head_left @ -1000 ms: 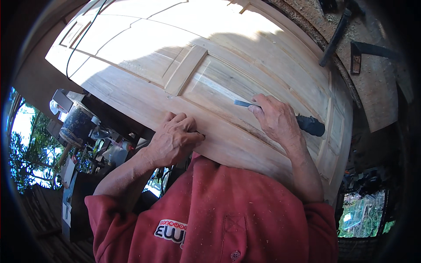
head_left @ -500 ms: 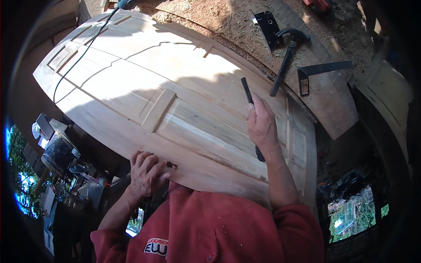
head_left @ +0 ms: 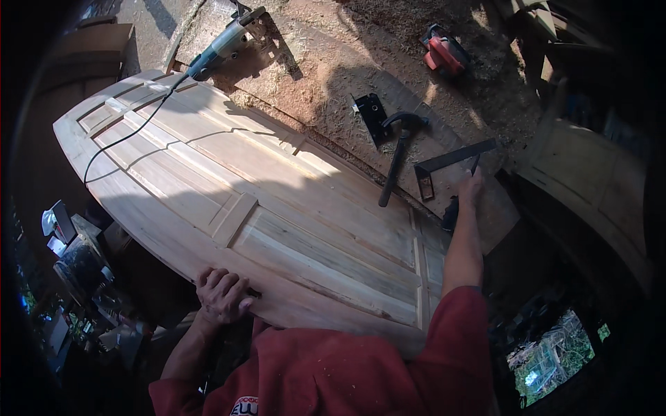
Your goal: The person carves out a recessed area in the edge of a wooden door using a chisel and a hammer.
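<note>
A pale wooden panelled door (head_left: 312, 201) lies in front of me, partly in sunlight. My left hand (head_left: 223, 297) is at its near edge, fingers curled on the wood beside a small dark slot (head_left: 254, 293). Stretched beyond the door's far right edge, my right hand (head_left: 472, 188) is closed round a dark chisel (head_left: 450, 213). The blade points away from me, by the long arm of a try square (head_left: 458, 157). Left of the square lies a claw hammer (head_left: 394, 163), its handle reaching the door's edge. A black mortise lock (head_left: 372, 118) sits beside the hammer head.
A teal power tool (head_left: 225, 45) rests beyond the door's far end, its cord (head_left: 142, 128) running across the door. Farther back stands a red power tool (head_left: 444, 55) on the shaving-covered surface (head_left: 312, 90). Containers and clutter (head_left: 83, 260) stand at left.
My right hand has swung from above the door out to the right, beside the try square, with the chisel still in it. The left hand stays by the slot. The view has shifted.
</note>
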Demonstrator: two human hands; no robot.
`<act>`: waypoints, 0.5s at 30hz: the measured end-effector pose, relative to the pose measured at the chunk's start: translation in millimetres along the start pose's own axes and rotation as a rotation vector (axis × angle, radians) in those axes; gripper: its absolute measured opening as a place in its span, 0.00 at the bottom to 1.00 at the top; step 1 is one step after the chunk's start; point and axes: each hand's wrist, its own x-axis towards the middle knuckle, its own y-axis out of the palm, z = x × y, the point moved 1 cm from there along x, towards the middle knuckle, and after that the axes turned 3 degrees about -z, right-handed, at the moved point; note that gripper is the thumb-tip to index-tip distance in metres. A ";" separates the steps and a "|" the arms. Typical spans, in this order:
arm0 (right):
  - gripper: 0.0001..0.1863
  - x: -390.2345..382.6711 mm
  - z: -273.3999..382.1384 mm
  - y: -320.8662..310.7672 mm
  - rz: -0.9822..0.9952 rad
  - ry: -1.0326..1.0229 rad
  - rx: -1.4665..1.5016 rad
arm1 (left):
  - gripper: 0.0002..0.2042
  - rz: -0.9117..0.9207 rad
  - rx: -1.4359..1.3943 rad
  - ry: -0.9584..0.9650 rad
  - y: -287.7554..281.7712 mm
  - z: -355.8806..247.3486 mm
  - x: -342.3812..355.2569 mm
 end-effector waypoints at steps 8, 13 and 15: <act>0.26 -40.9 16.9 5.5 0.086 0.179 -0.018 | 0.20 -0.030 -0.014 0.007 -18.0 -1.4 17.3; 0.27 -49.2 77.1 -54.2 -0.227 -0.105 0.185 | 0.18 -0.194 -0.015 0.042 -19.7 -11.4 20.2; 0.26 -101.5 153.3 -69.3 -0.038 -0.283 0.215 | 0.20 -0.268 0.037 0.071 -16.2 -9.1 8.5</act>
